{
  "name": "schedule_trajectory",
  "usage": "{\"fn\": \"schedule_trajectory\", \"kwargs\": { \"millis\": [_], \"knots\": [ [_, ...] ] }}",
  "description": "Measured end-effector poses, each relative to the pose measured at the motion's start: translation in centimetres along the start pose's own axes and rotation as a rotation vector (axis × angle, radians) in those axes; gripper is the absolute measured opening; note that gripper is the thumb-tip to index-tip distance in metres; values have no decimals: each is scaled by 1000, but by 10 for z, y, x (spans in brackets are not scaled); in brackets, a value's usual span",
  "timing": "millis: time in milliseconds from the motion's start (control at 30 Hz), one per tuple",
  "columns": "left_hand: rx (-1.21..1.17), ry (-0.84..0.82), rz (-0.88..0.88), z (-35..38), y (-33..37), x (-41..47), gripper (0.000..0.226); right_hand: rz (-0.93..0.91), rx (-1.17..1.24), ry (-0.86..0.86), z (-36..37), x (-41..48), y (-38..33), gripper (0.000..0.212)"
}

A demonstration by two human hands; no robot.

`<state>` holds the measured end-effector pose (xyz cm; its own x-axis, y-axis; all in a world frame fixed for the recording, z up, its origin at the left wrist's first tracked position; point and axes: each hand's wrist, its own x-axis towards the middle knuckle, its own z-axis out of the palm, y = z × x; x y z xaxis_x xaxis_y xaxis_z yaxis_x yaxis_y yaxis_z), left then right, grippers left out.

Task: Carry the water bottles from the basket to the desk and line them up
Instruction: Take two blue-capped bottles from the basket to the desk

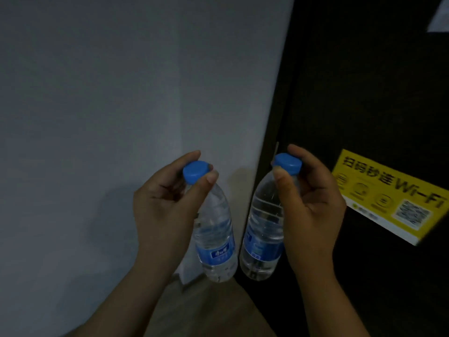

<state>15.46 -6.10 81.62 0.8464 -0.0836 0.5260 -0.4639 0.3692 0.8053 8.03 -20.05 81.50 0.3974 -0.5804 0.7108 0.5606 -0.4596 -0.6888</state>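
Two clear water bottles with blue caps and blue labels hang in the air in front of me, side by side and almost touching at their bases. My left hand (165,203) grips the left bottle (216,237) by its neck, fingers around the cap. My right hand (311,205) holds the right bottle (262,229) the same way, just under its cap. Both bottles tilt slightly, caps apart and bases leaning toward each other. Neither the basket nor the desk is in view.
A pale grey wall (109,93) fills the left and centre. A dark panel or door (364,93) stands at the right, bearing a yellow Wi-Fi sticker (393,195) with a QR code. Wood-tone floor (206,310) shows below. The scene is dim.
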Motion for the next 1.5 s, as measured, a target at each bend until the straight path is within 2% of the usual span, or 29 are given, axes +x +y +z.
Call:
{"fn": "schedule_trajectory", "kwargs": {
  "millis": [233, 533, 667, 767, 967, 1300, 1500],
  "knots": [
    [144, 210, 121, -70, 60, 5, 38, -6, 225, -127, 81, -4, -25, 31],
    [351, 357, 248, -214, 166, 18, 39, 22, 518, -362, 246, -33, -111, 30],
    [401, 502, 325, -288, 206, -5, 35, 8, 574, -412, 307, -90, -149, 30],
    [455, 623, 350, -345, 232, -35, 36, 70, 648, -435, 341, -143, -169, 30],
    [611, 788, 330, -431, 274, -92, 39, 104, 766, -634, 408, -229, -223, 31],
    [777, 1093, 410, -522, 321, -139, 29, 169, 995, -945, 508, -327, -284, 34],
    [980, 1320, 480, -546, 343, -148, 44, 246, 1290, -1149, 564, -362, -317, 34]
  ]
}}
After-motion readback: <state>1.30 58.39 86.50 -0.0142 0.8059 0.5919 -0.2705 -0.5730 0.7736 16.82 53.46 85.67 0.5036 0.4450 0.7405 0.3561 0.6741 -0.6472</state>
